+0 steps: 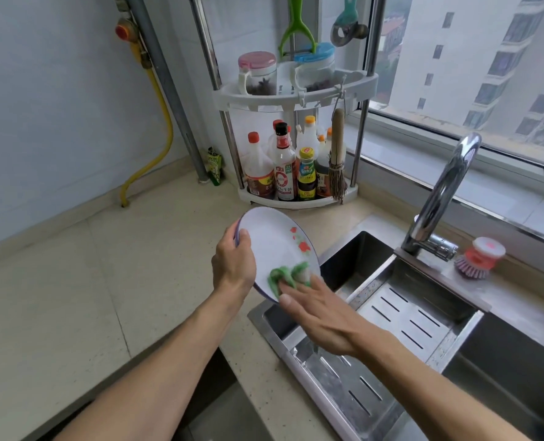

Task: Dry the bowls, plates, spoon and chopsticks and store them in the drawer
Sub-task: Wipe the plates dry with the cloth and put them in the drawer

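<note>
A white plate (pixel 274 243) with a blue rim and red flower print is held tilted above the counter's edge beside the sink. My left hand (pixel 234 262) grips its left rim, thumb on the face and fingers behind. My right hand (pixel 315 310) presses a green and white cloth (pixel 288 276) against the plate's lower face with fairly straight fingers. No bowls, spoon or chopsticks show.
A steel sink (pixel 369 253) with a slotted drain tray (pixel 404 323) lies to the right, a tall faucet (pixel 445 189) behind it and a red dish brush (pixel 477 259) on its ledge. A corner rack (pixel 293 202) of bottles stands behind. A dark opening (pixel 213 393) sits below the beige counter (pixel 105 281).
</note>
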Demonstrator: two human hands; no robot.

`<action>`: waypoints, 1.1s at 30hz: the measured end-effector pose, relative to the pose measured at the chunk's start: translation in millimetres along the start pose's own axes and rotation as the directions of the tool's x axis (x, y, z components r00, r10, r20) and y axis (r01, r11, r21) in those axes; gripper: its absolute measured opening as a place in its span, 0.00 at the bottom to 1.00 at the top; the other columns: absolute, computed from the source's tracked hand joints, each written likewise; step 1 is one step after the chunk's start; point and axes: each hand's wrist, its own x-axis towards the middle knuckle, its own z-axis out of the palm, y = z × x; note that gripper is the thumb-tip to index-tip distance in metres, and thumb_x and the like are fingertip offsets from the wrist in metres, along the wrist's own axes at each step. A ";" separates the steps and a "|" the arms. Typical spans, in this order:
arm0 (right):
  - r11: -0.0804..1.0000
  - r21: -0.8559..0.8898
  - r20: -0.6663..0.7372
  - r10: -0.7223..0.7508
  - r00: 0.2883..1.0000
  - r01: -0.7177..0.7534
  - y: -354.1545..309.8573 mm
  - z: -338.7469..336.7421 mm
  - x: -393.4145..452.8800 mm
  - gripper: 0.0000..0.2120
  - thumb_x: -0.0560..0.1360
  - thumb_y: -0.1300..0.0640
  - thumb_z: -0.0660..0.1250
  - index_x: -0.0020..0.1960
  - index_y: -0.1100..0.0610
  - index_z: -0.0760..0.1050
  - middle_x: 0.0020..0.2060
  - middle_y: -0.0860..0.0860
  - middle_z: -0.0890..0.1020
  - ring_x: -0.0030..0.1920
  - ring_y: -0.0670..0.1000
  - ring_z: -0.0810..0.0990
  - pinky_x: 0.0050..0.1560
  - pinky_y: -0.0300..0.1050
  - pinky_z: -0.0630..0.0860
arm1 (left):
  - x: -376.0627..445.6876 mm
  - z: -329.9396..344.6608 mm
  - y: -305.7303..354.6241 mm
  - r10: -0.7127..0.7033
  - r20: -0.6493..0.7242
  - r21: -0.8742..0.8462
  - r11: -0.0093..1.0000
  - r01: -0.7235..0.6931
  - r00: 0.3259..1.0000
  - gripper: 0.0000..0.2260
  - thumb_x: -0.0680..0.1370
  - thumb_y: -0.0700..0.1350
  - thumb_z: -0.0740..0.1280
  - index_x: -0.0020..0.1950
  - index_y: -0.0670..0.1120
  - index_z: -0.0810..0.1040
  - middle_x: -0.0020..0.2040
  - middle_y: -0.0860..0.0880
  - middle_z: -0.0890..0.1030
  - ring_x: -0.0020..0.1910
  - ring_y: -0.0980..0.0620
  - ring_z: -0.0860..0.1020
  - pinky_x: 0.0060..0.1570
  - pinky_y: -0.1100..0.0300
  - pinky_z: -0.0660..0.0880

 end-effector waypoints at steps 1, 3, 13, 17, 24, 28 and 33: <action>0.998 0.047 0.007 -0.030 1.000 0.029 -9.7 -2.3 -3.1 0.31 0.83 0.39 0.40 0.79 0.52 0.59 0.79 0.45 0.57 0.78 0.46 0.50 0.76 0.41 0.38 | 0.3 1.7 -1.0 0.000 0.018 -0.005 1.000 0.000 1.000 0.16 0.85 0.50 0.55 0.68 0.51 0.76 0.59 0.49 0.81 0.57 0.48 0.78 0.48 0.57 0.76; 0.990 0.107 -0.008 -0.095 0.995 0.095 -22.5 -5.0 -0.8 0.25 0.85 0.42 0.43 0.80 0.45 0.48 0.76 0.37 0.49 0.74 0.37 0.42 0.67 0.29 0.26 | -1.2 3.6 -2.1 -0.001 0.119 -0.032 0.999 0.004 0.993 0.16 0.83 0.51 0.55 0.66 0.52 0.77 0.58 0.48 0.82 0.56 0.47 0.80 0.53 0.52 0.79; 0.887 -0.447 -0.162 0.049 0.986 -0.117 48.0 -35.7 29.3 0.31 0.76 0.35 0.28 0.77 0.40 0.38 0.78 0.45 0.35 0.78 0.54 0.31 0.75 0.55 0.27 | 1.1 -7.5 2.5 -0.081 0.400 -0.018 0.995 0.096 0.913 0.14 0.85 0.51 0.55 0.60 0.54 0.79 0.51 0.45 0.85 0.46 0.44 0.84 0.32 0.58 0.77; 0.931 -0.355 -0.091 0.052 0.995 -0.081 61.5 -20.3 4.8 0.40 0.74 0.31 0.25 0.81 0.46 0.45 0.80 0.49 0.43 0.79 0.52 0.35 0.77 0.49 0.30 | 8.7 -3.8 2.6 -0.014 0.215 -0.049 0.999 0.025 0.976 0.15 0.85 0.51 0.54 0.67 0.53 0.76 0.57 0.47 0.81 0.54 0.45 0.81 0.43 0.53 0.80; 0.992 -0.080 -0.086 -0.104 0.991 0.097 15.9 6.8 -18.0 0.38 0.75 0.31 0.50 0.79 0.50 0.61 0.78 0.46 0.62 0.78 0.49 0.56 0.79 0.48 0.48 | -0.2 16.9 -1.0 -0.017 0.061 -0.067 0.998 0.021 0.998 0.16 0.84 0.49 0.54 0.66 0.51 0.77 0.58 0.47 0.81 0.57 0.45 0.79 0.60 0.45 0.78; 0.929 -0.368 -0.102 0.000 0.995 -0.037 68.3 -7.9 -17.7 0.40 0.75 0.42 0.65 0.81 0.48 0.51 0.80 0.46 0.48 0.80 0.52 0.40 0.79 0.55 0.35 | 3.7 6.7 6.0 -0.026 0.221 -0.103 0.994 0.049 0.975 0.13 0.86 0.48 0.54 0.61 0.55 0.77 0.54 0.50 0.82 0.53 0.47 0.81 0.50 0.49 0.81; 0.965 -0.252 -0.178 -0.119 0.977 0.071 50.6 2.1 -16.5 0.34 0.71 0.53 0.70 0.76 0.49 0.67 0.76 0.47 0.67 0.79 0.54 0.55 0.80 0.52 0.44 | 1.3 12.3 4.9 -0.103 0.170 -0.151 0.980 0.129 0.980 0.12 0.85 0.49 0.54 0.60 0.56 0.76 0.56 0.47 0.82 0.53 0.44 0.81 0.44 0.48 0.81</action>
